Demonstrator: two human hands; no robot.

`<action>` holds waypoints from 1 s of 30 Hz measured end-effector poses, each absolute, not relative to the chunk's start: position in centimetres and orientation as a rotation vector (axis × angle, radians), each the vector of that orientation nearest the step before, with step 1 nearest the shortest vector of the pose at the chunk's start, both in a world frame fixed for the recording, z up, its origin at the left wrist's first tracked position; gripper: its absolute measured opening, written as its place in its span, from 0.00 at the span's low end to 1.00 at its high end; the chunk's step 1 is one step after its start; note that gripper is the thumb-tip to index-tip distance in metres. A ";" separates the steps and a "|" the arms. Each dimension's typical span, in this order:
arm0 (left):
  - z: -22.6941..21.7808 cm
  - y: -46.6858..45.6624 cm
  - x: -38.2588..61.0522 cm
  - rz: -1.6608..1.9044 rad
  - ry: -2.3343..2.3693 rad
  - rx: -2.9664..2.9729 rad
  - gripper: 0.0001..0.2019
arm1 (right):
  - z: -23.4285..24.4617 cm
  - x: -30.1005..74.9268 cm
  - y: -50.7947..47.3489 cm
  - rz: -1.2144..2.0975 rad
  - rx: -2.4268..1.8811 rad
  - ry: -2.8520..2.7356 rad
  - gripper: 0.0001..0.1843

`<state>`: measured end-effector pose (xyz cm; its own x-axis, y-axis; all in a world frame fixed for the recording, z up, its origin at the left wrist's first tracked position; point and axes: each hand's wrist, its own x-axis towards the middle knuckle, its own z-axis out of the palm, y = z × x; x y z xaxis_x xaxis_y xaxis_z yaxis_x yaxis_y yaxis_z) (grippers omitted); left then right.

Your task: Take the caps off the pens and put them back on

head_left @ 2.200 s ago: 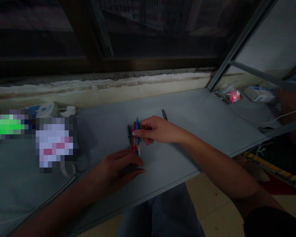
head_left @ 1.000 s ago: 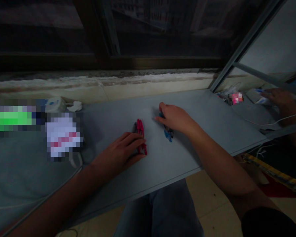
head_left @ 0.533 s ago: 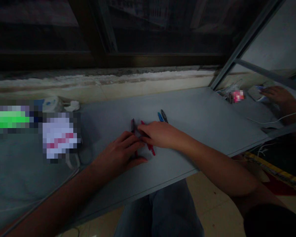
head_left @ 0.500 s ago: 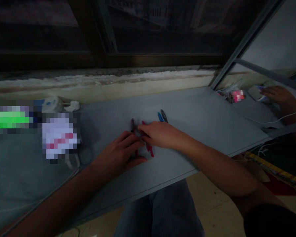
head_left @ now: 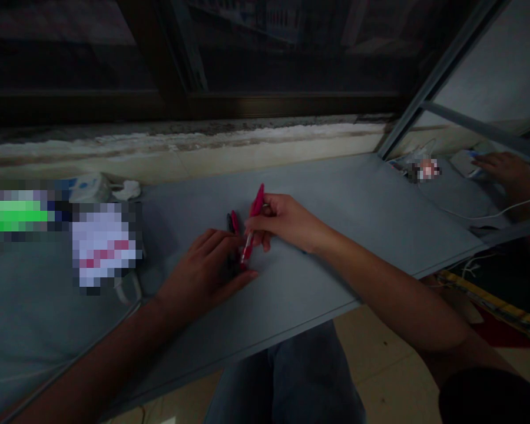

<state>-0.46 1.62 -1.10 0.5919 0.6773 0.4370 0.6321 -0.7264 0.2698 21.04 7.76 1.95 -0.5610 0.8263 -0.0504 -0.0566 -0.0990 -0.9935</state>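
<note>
My right hand (head_left: 280, 221) pinches a red pen (head_left: 257, 203) between thumb and fingers, its upper end tilted away and to the right. The lower end of that pen reaches into the gap between the thumb and fingers of my left hand (head_left: 207, 256). My left hand is curved on the tabletop with thumb and fingers apart. Beside its fingertips lie a black pen (head_left: 229, 222) and another red pen (head_left: 235, 219), side by side, their lower parts hidden by the hand. A small bluish tip (head_left: 304, 252) shows under my right wrist.
The grey tabletop (head_left: 344, 194) runs along a window ledge. At left are a blurred-out white packet (head_left: 103, 241), a white adapter-like block (head_left: 88, 187) and a cable (head_left: 135, 288). Beyond a metal frame bar (head_left: 477, 126) at right, another person's hand (head_left: 506, 168) rests on something.
My right hand has lifted a red pen from the table and tilted it upright. The black and other red pen now lie close together by my left hand. The blue pen is mostly covered.
</note>
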 end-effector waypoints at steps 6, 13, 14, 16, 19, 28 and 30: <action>-0.3 0.9 -0.5 0.926 1.284 2.604 0.10 | 2.3 20.7 7.0 1.803 -0.828 -1.516 0.27; -0.4 0.8 -0.7 0.981 1.334 2.597 0.13 | 2.6 20.9 7.2 1.619 -0.961 -1.623 0.36; -0.4 0.8 -0.7 0.968 1.335 2.577 0.13 | 2.7 20.9 7.2 1.632 -0.944 -1.604 0.35; -0.4 0.6 -0.7 0.922 1.309 2.499 0.13 | 2.8 21.1 7.2 1.683 -0.888 -1.582 0.32; -0.1 0.2 -0.5 0.813 1.207 2.341 0.15 | 3.2 21.9 7.2 1.672 -0.725 -1.759 0.29; 0.5 0.5 -0.8 0.805 1.324 2.184 0.16 | 4.4 23.9 8.8 1.499 -0.480 -1.987 0.15; 0.5 0.5 -0.7 0.812 1.339 2.183 0.17 | 4.5 24.1 8.8 1.508 -0.590 -2.013 0.13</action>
<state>-0.73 0.55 0.51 0.3552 0.9015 0.2471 0.6362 -0.4268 0.6427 24.15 8.79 4.51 -0.7518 0.6381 0.1665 0.0196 0.2741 -0.9615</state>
